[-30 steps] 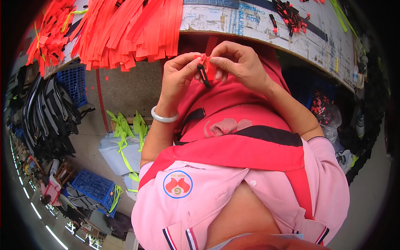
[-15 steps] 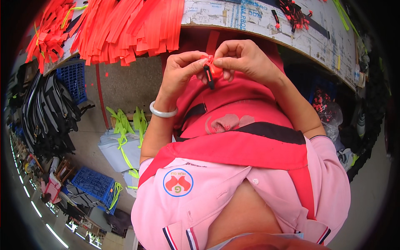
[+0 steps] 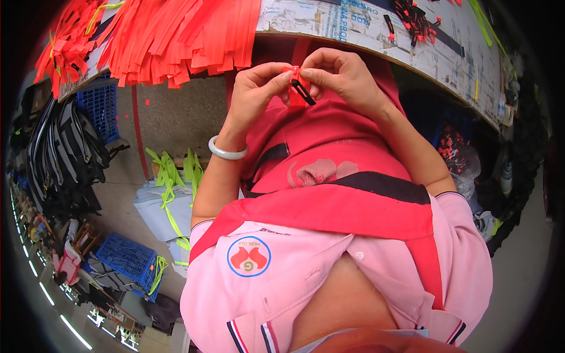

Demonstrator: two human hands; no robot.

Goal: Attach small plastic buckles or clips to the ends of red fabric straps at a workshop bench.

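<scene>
In front of my red apron [image 3: 329, 141], just below the table edge, both hands meet around a bright orange-red ribbon strip [image 3: 295, 101]. A small, slim black pull piece [image 3: 302, 92] with a pale line along it hangs slantwise from the ribbon. My left hand [image 3: 259, 91] pinches the ribbon between thumb and forefinger on one side. On the other side, my right hand [image 3: 342, 73] pinches it close to the top of the black piece. The fingertips cover much of where ribbon and black piece join.
Orange-red ribbon strips [image 3: 176, 41] drape over the near edge of the worktable [image 3: 300, 20]. Small black-and-orange pieces [image 3: 415, 23] lie heaped at its right. Below left are black-and-grey straps [image 3: 65, 153], a blue crate [image 3: 128, 259] and neon-yellow strips [image 3: 170, 176].
Both hands have risen slightly toward the table. The black piece has swung from hanging nearly straight to slanting down to the right.
</scene>
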